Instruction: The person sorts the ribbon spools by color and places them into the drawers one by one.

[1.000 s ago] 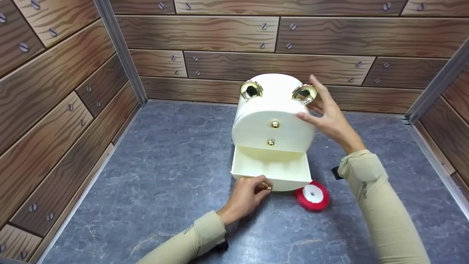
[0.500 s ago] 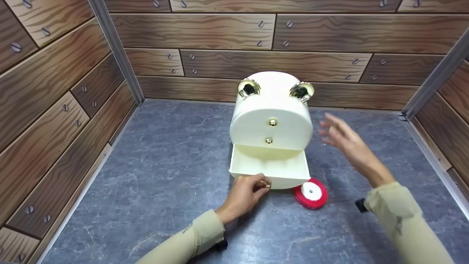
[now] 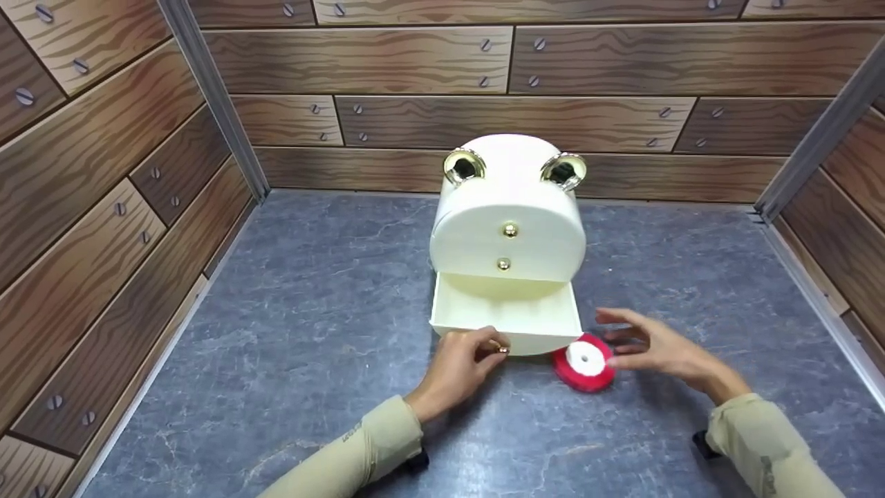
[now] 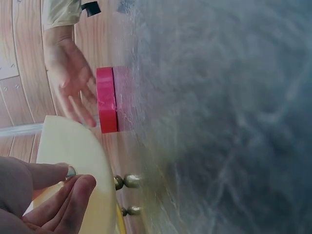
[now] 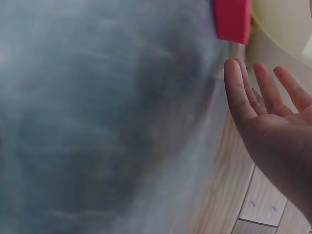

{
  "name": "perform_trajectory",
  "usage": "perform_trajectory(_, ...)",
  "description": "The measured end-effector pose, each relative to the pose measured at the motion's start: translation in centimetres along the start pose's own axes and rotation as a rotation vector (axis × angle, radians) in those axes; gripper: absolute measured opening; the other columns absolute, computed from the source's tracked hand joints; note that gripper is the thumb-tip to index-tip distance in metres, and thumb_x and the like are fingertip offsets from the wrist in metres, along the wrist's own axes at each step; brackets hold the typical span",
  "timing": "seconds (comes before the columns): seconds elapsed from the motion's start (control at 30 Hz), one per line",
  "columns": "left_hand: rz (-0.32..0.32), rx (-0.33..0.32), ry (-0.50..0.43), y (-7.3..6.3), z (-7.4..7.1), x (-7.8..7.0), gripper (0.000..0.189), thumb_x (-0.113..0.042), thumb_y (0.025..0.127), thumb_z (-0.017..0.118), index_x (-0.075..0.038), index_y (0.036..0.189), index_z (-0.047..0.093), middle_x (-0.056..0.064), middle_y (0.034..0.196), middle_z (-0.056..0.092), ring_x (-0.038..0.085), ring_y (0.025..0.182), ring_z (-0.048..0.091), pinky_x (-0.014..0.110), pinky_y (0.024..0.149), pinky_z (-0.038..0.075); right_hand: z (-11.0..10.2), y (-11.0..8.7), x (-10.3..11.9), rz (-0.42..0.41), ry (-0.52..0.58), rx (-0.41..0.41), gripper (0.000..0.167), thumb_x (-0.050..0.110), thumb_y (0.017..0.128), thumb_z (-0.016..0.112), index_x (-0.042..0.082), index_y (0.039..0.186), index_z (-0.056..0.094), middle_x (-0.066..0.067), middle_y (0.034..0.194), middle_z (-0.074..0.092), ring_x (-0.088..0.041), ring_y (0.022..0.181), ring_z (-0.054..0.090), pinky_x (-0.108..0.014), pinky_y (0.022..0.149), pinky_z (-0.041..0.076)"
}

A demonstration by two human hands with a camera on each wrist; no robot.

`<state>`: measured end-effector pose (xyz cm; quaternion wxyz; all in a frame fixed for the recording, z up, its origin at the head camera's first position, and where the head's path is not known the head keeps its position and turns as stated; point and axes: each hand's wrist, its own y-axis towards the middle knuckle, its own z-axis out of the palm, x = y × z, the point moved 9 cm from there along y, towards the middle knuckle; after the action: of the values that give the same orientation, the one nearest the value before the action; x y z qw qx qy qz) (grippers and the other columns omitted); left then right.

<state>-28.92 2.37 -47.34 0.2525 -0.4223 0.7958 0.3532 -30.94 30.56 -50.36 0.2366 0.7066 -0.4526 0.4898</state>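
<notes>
A cream drawer box [image 3: 508, 242] with two gold-rimmed round eyes on top stands on the grey surface, its bottom drawer [image 3: 508, 304] pulled out. My left hand [image 3: 456, 366] pinches the gold knob [image 3: 504, 350] on that drawer's front; the left wrist view shows thumb and fingers around the knob [image 4: 70, 172]. Beside the drawer's right front corner lies a spool of red ribbon [image 3: 584, 363] with a white centre. My right hand [image 3: 664, 349] is at the spool's right side, thumb and fingers spread apart, holding nothing. In the right wrist view its fingers point toward the red ribbon [image 5: 233, 22].
Two more gold knobs [image 3: 509, 230] sit on the upper front of the box. Wood-plank-patterned walls [image 3: 429, 117] enclose the surface [image 3: 311, 297] at the back and both sides.
My right hand has left the box's upper right side, swung out and come down beside the ribbon spool. The left hand stays on the drawer knob.
</notes>
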Motion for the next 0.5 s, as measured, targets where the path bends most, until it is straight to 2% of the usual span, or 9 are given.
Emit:
perform_trajectory(0.07,0.000,-0.002,-0.005,0.0,0.0,0.1,0.011,-0.011,0.092,0.078,-0.018,0.101,0.077,-0.002,0.095,0.081,0.003,0.085,0.074,0.017,0.078,0.058,0.6,0.0,-0.4,0.007,0.013,0.030,0.094,0.011,0.084,0.085,0.000,0.159,0.030,-0.032,0.161,0.033,-0.052,0.138,0.047,-0.025,0.104,0.053)
perform_trajectory(0.17,0.007,-0.003,-0.011,-0.1,0.0,0.0,0.010,-0.011,0.092,0.078,-0.018,0.100,0.076,-0.002,0.094,0.081,0.002,0.083,0.073,0.016,0.076,0.057,1.2,0.0,-0.8,0.022,0.009,0.065,0.097,0.012,0.082,0.087,-0.001,0.160,0.029,-0.033,0.160,0.034,-0.050,0.135,0.049,-0.020,0.101,0.052)
perform_trajectory(0.33,0.016,-0.005,-0.010,-0.1,0.0,-0.1,0.011,-0.011,0.092,0.078,-0.018,0.100,0.076,-0.002,0.094,0.081,0.003,0.085,0.074,0.017,0.077,0.058,1.6,-0.1,-0.7,0.009,-0.114,0.069,0.104,0.015,0.076,0.093,-0.002,0.158,0.032,-0.029,0.151,0.047,-0.046,0.133,0.052,-0.020,0.104,0.049)
perform_trajectory(0.43,0.015,-0.010,-0.009,-0.1,-0.1,-0.1,0.011,-0.011,0.092,0.078,-0.018,0.100,0.077,-0.002,0.095,0.081,0.003,0.086,0.074,0.017,0.078,0.058,1.8,0.2,-0.6,0.016,-0.194,0.056,0.109,0.018,0.069,0.096,-0.002,0.157,0.034,-0.027,0.147,0.052,-0.047,0.133,0.051,-0.043,0.115,0.046)
perform_trajectory(0.5,0.016,-0.014,-0.004,-0.1,-0.2,-0.1,0.011,-0.011,0.092,0.079,-0.018,0.100,0.077,-0.002,0.096,0.081,0.003,0.086,0.074,0.017,0.079,0.059,1.9,0.4,-0.6,0.033,-0.224,0.046,0.111,0.018,0.066,0.098,-0.002,0.156,0.036,-0.027,0.148,0.051,-0.049,0.134,0.049,-0.059,0.118,0.039)
